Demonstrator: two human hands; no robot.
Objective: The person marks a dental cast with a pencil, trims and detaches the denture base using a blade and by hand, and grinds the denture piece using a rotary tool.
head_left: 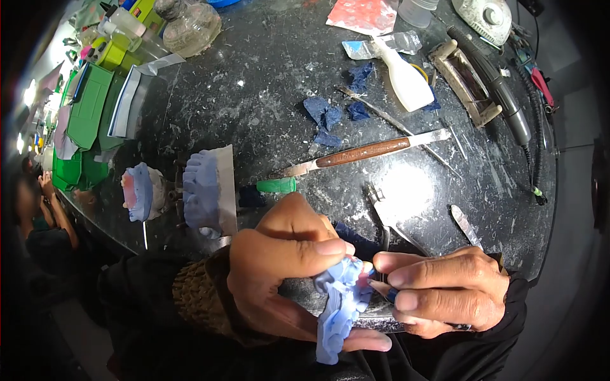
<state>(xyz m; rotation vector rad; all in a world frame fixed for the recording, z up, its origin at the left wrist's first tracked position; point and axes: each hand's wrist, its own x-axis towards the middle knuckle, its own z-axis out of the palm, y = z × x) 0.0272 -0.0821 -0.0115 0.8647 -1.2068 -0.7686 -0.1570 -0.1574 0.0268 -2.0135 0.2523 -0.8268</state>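
My left hand (279, 254) is closed around a light-blue dental cast (337, 317), its thumb pressed on the upper end. A small pink patch (363, 278) shows on the cast near that thumb. In my right hand (451, 286) the fingers pinch a pencil (379, 287), whose sharpened tip meets or nearly meets the cast beside the pink patch; most of its shaft is hidden. Left of my hands stand two more blue casts, a larger one (202, 190) and a smaller one with pink on it (145, 193). A green cap (277, 185) lies just beyond my left hand.
Beyond my hands lie a wooden-handled spatula (365, 153), pliers (384, 213) and a small blade (466, 226). Torn blue scraps (322, 114), a white bottle (406, 79) and a corded handpiece (505, 95) sit farther back. Green containers (89, 101) line the left; another person (47, 216) is there.
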